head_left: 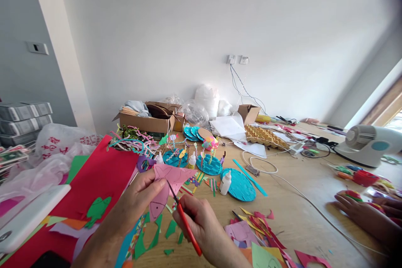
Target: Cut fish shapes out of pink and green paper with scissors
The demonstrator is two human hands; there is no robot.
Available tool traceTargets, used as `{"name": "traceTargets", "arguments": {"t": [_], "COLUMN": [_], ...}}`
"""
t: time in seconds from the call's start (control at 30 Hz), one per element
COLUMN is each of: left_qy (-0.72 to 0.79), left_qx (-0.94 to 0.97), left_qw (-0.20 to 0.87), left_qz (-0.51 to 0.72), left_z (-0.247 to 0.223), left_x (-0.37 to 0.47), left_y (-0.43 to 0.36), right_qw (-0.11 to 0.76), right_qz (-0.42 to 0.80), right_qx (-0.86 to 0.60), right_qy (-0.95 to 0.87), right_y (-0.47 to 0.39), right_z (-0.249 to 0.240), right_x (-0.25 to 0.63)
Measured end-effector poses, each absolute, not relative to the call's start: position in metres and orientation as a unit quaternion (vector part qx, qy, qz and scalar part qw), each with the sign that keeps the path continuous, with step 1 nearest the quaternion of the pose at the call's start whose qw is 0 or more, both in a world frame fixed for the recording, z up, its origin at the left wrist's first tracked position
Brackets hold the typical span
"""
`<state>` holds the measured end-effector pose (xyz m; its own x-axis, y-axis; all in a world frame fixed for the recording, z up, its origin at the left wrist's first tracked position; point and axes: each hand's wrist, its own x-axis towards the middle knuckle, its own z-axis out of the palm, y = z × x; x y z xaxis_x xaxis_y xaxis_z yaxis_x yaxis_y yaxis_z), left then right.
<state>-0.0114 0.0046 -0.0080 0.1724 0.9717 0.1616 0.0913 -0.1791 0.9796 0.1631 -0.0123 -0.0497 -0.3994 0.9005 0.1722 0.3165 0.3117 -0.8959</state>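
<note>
Green scraps [171,229] are littering the table [282,222]. The left hand [141,192] is pinching pink paper [176,172]; the right hand [204,220] is gripping scissors [185,218].

Desk [292,184]: paper [177,174] in left hand [141,188], scissors [190,227] in right hand [204,220], blades at paper. Behind the paper, two discs [212,165]; right of it, a nearer disc [241,186], bottle [225,183] at its left edge. Left: sheet [100,167], cutout [99,208] lying on it. Near, right of the scissors: scraps [240,232]. Far, before wall [172,29], left to right: box [146,124] with cloth [137,106] in it, bags [207,98], small box [248,113]; egg tray [264,135] just nearer. Far right: fan [364,144]. Nearer than fan: co-worker's hand [354,208]. Cable [303,195] between scraps and that hand.
</note>
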Motion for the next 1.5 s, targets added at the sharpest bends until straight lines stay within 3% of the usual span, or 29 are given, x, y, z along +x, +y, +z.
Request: {"name": "traceTargets", "arguments": {"t": [0.93, 1.5], "left_qy": [0.386, 0.395], "left_qx": [0.617, 0.588], "left_qw": [0.501, 0.503], "left_qz": [0.468, 0.495], "left_z": [-0.021, -0.017], "left_x": [-0.014, -0.011], "left_y": [0.009, 0.008], "right_qw": [0.365, 0.362], "right_qz": [0.423, 0.355], "right_qx": [-0.416, -0.415], "right_qy": [-0.718, -0.755], "right_y": [-0.014, -0.011], "right_z": [-0.053, -0.055], "right_x": [0.163, 0.165]}}
